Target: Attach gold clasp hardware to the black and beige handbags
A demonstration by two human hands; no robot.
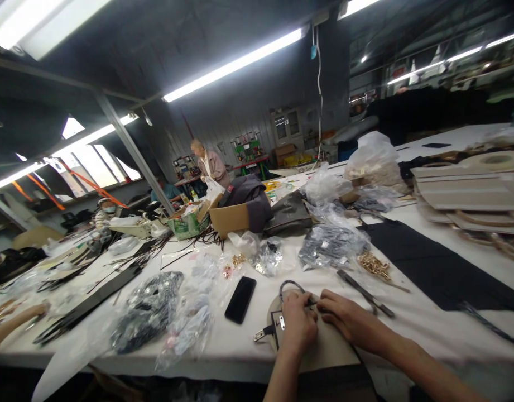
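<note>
While your left hand (299,322) and right hand (349,314), fingers bent, grip indiscernible, apparently worked the beige panel (330,353) near a braided loop (291,282), steadiness seemed needed next.

Black rectangular smartphone (240,300) lies on white cloth-covered table (227,343). Behind it: open brown cardboard box (230,220) w/ dark grey fabric garment (259,212) draped over R side. Green printed carton (186,225) sits just L of box. Long, straight white fluorescent tube lamp (235,65) hangs overhead; thin white elec. cable (319,78) drops nr. its R end. In bkgd., person (215,164) in pinkish-brown jacket stands L of green metal-framed machinery (249,148) & upright grey cabinet (287,129) w/ glass doors.
</note>
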